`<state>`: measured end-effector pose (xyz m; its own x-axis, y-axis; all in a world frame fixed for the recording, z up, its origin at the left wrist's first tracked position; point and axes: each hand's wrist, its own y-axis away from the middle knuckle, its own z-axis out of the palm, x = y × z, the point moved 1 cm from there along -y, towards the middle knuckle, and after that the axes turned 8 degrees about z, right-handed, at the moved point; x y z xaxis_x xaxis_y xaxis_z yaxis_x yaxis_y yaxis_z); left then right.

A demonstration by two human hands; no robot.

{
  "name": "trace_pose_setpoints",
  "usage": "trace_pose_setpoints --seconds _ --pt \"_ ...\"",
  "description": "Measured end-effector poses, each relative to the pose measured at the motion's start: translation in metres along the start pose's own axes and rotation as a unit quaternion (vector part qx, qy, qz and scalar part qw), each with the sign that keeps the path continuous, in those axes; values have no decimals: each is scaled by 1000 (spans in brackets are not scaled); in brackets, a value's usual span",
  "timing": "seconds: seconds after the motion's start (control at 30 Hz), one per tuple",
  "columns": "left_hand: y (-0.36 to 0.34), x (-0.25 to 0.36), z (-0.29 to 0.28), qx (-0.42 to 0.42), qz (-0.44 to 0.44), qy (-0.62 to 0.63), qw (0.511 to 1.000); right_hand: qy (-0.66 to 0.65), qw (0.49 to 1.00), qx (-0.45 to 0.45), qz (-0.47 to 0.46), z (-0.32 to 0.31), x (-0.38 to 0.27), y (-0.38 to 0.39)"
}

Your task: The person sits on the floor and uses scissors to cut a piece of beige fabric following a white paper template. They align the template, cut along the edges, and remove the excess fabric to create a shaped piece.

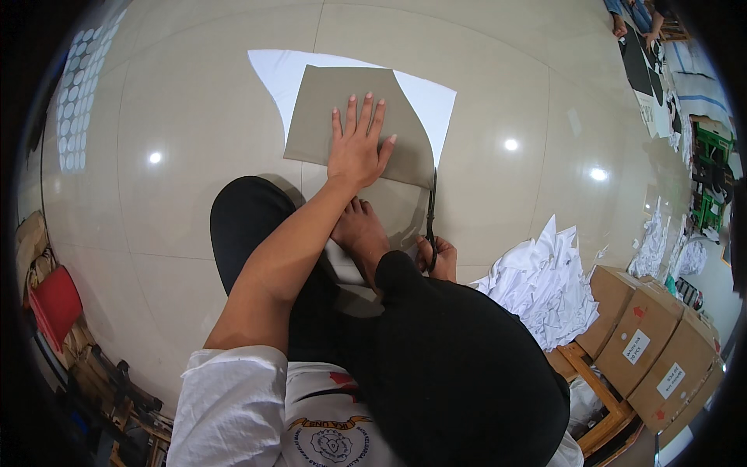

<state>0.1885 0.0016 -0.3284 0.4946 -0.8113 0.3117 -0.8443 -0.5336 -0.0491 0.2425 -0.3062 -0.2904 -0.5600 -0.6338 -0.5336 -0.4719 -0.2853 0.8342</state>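
My left hand (359, 144) lies flat, fingers spread, on an olive-grey pattern sheet (325, 93) with a curved right edge. Beneath that sheet is a larger white piece of paper or fabric (440, 109), showing on both sides. My right hand (442, 257) grips black scissors (431, 214), pointed away from me, their blade tips at the lower right corner where the white piece meets the pattern's edge. My bare foot (362, 233) is just below my left wrist, partly hidden by it, between my black-clad legs (459, 358).
A heap of white scraps (545, 288) is at my right, beside cardboard boxes (634, 327) and a wooden frame (595, 397). At top right another person's hand (652, 35) is near dark cut pieces (636, 66). A red cushion-like item (56, 303) lies at far left on the tiled floor (171, 101).
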Motion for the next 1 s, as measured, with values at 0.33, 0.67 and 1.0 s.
trace_pose_setpoints --seconds 0.33,0.67,1.0 --pt "-1 0 -2 -20 -5 -17 1000 -20 1000 -8 7 1 0 0" --pt "-1 1 -2 -15 -3 -18 1000 14 1000 7 2 -2 3 -2" --pt "-1 0 -1 -12 -4 -6 1000 -4 1000 0 6 -3 -19 -9"
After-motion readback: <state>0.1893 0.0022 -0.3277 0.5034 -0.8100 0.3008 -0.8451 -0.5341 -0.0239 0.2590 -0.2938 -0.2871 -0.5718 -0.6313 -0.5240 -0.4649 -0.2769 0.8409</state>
